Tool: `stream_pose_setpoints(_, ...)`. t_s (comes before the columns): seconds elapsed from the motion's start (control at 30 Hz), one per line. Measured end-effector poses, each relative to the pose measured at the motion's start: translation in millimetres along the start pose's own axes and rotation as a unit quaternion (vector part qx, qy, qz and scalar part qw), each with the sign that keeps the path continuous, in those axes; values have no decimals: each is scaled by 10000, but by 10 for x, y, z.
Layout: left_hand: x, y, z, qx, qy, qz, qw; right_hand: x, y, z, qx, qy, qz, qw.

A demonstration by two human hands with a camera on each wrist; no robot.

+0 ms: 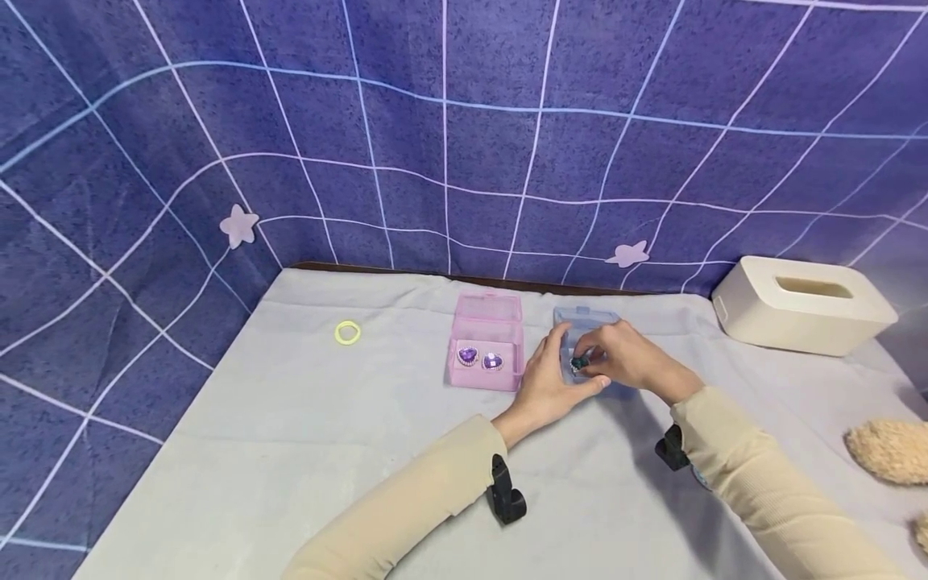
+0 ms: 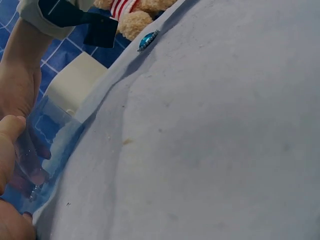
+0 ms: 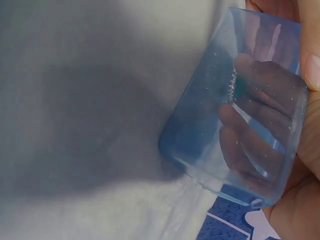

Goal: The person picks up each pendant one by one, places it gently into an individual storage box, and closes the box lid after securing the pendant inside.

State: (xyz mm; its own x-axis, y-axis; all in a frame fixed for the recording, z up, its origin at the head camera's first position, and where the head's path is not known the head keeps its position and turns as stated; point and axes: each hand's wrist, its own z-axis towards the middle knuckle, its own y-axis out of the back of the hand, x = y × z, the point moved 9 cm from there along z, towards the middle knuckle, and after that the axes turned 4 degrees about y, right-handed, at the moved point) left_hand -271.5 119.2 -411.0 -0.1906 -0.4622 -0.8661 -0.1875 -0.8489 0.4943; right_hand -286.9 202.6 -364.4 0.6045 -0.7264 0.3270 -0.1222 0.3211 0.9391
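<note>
A clear blue plastic box (image 1: 586, 314) stands with its lid raised, right of the pink box. My left hand (image 1: 545, 390) holds it steady, thumb along the front and fingers at its left side. Inside it, the fingertips of my right hand (image 1: 629, 356) pinch a dark green gem (image 1: 579, 363) with a sparkling rim. Through the box wall in the right wrist view, the rhinestone edge of this gem (image 3: 232, 86) shows between the fingers. The open pink box (image 1: 484, 308) holds two purple gems (image 1: 467, 355) edged with small stones.
A yellow ring (image 1: 347, 332) lies on the cloth at the left. Beneath my right forearm is a blue gem (image 2: 148, 40). A cream tissue box (image 1: 801, 306) stands at the back right, and a fluffy tan plush (image 1: 888, 451) lies at the right edge.
</note>
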Motion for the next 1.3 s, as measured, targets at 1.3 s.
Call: stream_pose_setpoints(1.3,-10,-15,23,54,-37,-217,9997,365,719,-1397,-1540,502,-805,9835)
